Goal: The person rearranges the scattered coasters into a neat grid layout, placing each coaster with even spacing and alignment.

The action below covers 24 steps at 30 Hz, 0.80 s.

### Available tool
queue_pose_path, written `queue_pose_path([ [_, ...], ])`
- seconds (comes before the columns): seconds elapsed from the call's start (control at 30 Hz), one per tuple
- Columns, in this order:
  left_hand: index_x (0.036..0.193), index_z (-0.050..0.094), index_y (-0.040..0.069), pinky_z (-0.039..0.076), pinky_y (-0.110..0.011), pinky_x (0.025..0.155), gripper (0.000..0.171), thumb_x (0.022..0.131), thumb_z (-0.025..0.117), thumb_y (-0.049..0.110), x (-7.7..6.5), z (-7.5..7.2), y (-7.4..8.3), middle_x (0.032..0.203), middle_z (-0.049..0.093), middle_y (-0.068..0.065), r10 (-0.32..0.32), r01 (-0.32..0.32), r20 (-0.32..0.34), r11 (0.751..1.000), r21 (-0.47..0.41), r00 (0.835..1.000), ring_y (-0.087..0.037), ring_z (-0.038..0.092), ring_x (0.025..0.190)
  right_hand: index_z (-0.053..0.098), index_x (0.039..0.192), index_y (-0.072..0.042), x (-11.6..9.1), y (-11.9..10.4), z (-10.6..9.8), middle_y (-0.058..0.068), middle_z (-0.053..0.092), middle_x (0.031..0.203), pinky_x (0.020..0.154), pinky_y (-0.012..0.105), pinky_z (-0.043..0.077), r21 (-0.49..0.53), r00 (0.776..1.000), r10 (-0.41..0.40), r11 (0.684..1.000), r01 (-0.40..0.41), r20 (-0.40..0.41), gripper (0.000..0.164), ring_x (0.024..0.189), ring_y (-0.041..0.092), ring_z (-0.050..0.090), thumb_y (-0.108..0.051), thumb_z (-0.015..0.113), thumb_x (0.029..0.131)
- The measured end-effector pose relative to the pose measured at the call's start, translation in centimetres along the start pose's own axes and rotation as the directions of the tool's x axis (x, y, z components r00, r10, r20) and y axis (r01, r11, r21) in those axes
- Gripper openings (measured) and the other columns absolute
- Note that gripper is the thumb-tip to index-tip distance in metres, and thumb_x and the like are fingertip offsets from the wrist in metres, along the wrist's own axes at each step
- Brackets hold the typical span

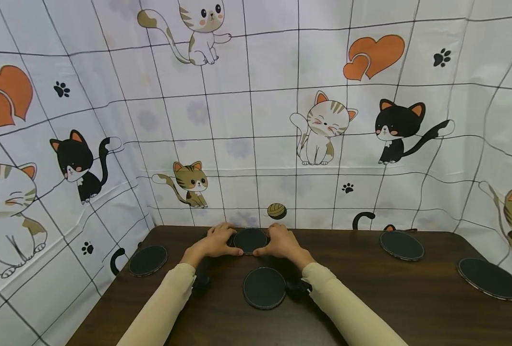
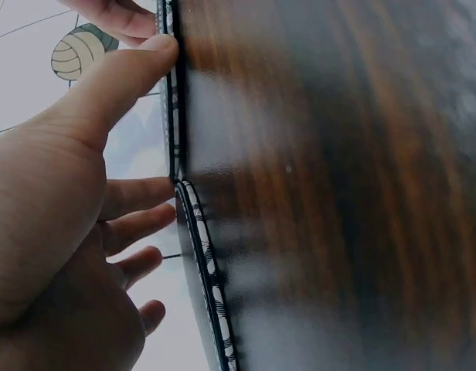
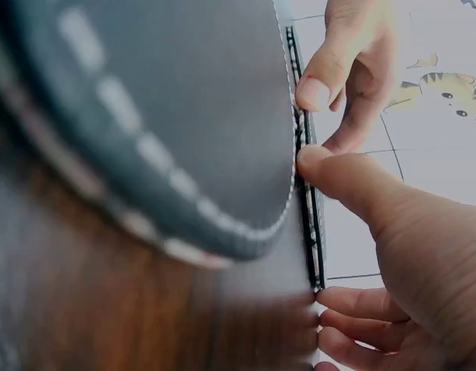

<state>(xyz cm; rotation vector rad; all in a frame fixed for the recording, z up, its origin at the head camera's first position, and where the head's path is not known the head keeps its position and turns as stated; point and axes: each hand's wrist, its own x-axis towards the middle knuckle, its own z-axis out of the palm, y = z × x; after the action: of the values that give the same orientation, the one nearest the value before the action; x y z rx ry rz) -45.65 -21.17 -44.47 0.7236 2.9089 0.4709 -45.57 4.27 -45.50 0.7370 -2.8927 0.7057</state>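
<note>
A round black coaster [image 1: 249, 240] with pale stitching round its rim lies at the table's back edge, between both hands. My left hand [image 1: 219, 241] holds its left side, thumb at the near rim and fingers spread toward the back. From the other side my right hand [image 1: 280, 242] grips it likewise, the thumb tips close together at the front in the right wrist view. A second coaster [image 1: 264, 288] lies nearer, between the forearms. In the left wrist view, the edge of another coaster [image 2: 207, 270] shows beside the left fingers, mostly hidden from the head view.
On the dark wooden table [image 1: 368, 298], one coaster [image 1: 148, 260] lies at the left edge. Two more, a back coaster [image 1: 401, 245] and a front coaster [image 1: 490, 278], lie on the right. A cat-printed curtain [image 1: 238, 120] hangs right behind the table.
</note>
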Motion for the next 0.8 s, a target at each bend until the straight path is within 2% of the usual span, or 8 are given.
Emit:
queue_pose_path([
  [0.13,0.143,0.053,0.001,0.018,-0.066,0.111,0.074,0.093,0.072,0.052,-0.1,0.0,0.0,0.151,0.039,-0.019,0.009,-0.009,-0.01,1.0,-0.01,1.0,-0.042,0.031,0.142,0.068,0.104,-0.005,-0.3,0.1,-0.3,0.006,0.06,0.099,0.068,0.042,0.053,0.081,1.0,0.018,0.997,-0.019,0.015,0.063,0.08,0.022,0.059,-0.056,0.088,0.074],
  [0.3,0.142,0.055,0.004,0.021,-0.065,0.109,0.076,0.091,0.071,0.058,0.1,-0.6,0.3,0.148,0.045,-0.014,0.033,-0.033,-0.065,0.999,-0.002,0.997,-0.037,0.037,0.138,0.064,0.114,-0.003,-0.6,0.3,-1.5,0.007,0.059,0.107,0.075,0.045,0.051,0.12,1.0,0.026,0.992,-0.028,0.016,0.069,0.088,0.024,0.059,-0.055,0.087,0.075],
  [0.5,0.141,0.055,0.003,0.025,-0.064,0.108,0.081,0.086,0.075,0.059,0.2,-1.4,2.3,0.144,0.05,-0.013,0.089,-0.094,-0.148,0.995,-0.029,0.985,-0.032,0.042,0.136,0.063,0.128,0.002,-2.0,0.7,-3.9,0.012,0.061,0.122,0.086,0.049,0.052,0.108,0.999,0.009,0.994,-0.004,-0.049,0.081,0.105,0.029,0.062,-0.055,0.087,0.075],
  [0.6,0.142,0.054,0.003,0.026,-0.063,0.108,0.083,0.085,0.076,0.059,0.1,-1.8,3.4,0.143,0.051,-0.012,0.116,-0.124,-0.187,0.992,-0.03,0.976,-0.031,0.044,0.135,0.06,0.134,0.003,-2.9,0.9,-5.0,0.011,0.062,0.122,0.088,0.048,0.052,0.1,0.997,0.002,0.995,0.006,-0.071,0.088,0.107,0.028,0.062,-0.057,0.086,0.075],
  [0.8,0.138,0.057,0.003,0.031,-0.06,0.109,0.079,0.084,0.078,0.057,-0.5,-1.7,6.7,0.143,0.052,-0.014,0.162,-0.175,-0.288,0.984,-0.02,0.944,-0.031,0.049,0.131,0.06,0.133,0.002,-5.6,1.2,-7.6,0.011,0.06,0.126,0.092,0.05,0.051,0.101,0.995,-0.002,0.995,0.012,-0.102,0.088,0.115,0.03,0.061,-0.059,0.086,0.075],
])
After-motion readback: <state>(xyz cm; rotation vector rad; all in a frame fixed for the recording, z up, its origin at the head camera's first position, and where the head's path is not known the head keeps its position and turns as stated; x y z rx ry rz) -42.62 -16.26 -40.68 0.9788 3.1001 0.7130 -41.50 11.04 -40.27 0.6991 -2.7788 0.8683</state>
